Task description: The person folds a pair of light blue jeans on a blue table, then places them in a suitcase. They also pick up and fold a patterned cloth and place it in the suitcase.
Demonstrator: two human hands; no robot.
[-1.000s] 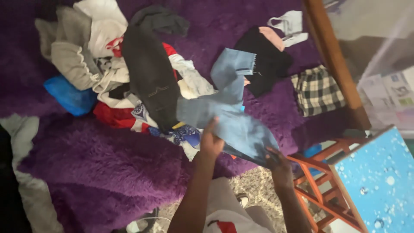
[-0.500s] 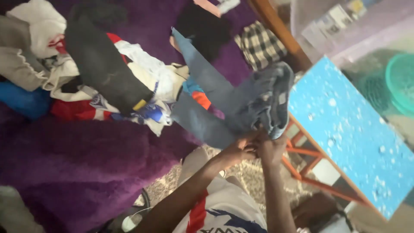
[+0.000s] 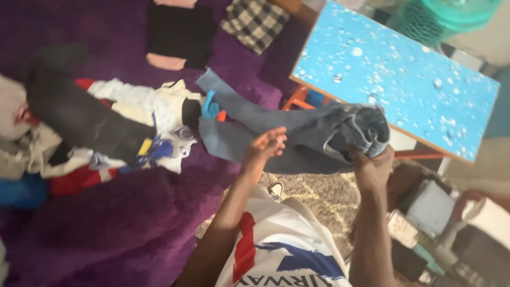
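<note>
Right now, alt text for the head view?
Seen from above, a person holds blue jeans: the right hand grips the bunched waistband, the left hand rests open against the legs. The legs trail onto a purple fuzzy blanket beside a pile of clothes, and a blue speckled table stands at right.

Green basket (image 3: 451,13) cut off, probably laundry.

Faded blue-grey jeans (image 3: 276,133), waistband bunched, legs trailing onto the purple blanket (image 3: 106,223)
</note>
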